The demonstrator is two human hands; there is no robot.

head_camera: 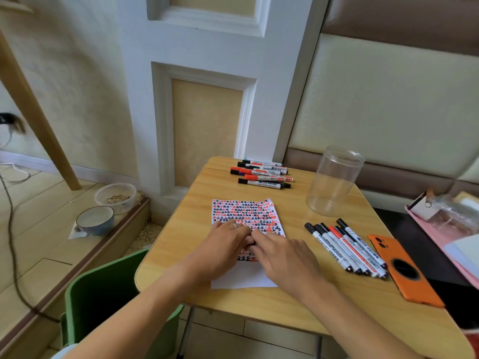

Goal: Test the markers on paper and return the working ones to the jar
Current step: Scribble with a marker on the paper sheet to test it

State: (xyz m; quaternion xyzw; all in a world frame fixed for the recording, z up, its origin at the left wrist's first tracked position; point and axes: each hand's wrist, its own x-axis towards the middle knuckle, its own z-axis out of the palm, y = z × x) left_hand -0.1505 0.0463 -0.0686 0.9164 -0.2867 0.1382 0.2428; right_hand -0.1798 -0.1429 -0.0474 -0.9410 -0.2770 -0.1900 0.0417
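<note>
**Testing markers, one in hand over the paper**

Meeting in the middle of the table (197,288): left hand (225,244) and right hand (282,257), fingertips together over the paper (243,279), both pinching something small and dark between them. Probably a marker, cap end in one hand and barrel in the other, but mostly hidden by the fingers, so can't say for sure, and can't tell if the cap is on or off. Ring on a left finger.

Paper already packed with red and black scribbles on the far part, blank strip left at the near edge.

Jar (334,182) standing upright toward the far right corner, clear plastic, nothing visible inside. One pile of markers (261,174) at the far edge, a second row of markers (344,247) near the right edge, just beside an orange phone (407,273). No telling which pile is tested.

Handling guess: markers light, stiff, smooth plastic, prone to rolling. Best gripped mid-barrel, cap pulled straight off. Jar looks light and tippy, so worth dropping markers in gently. Paper thin, likely to slide unless pinned down.
</note>
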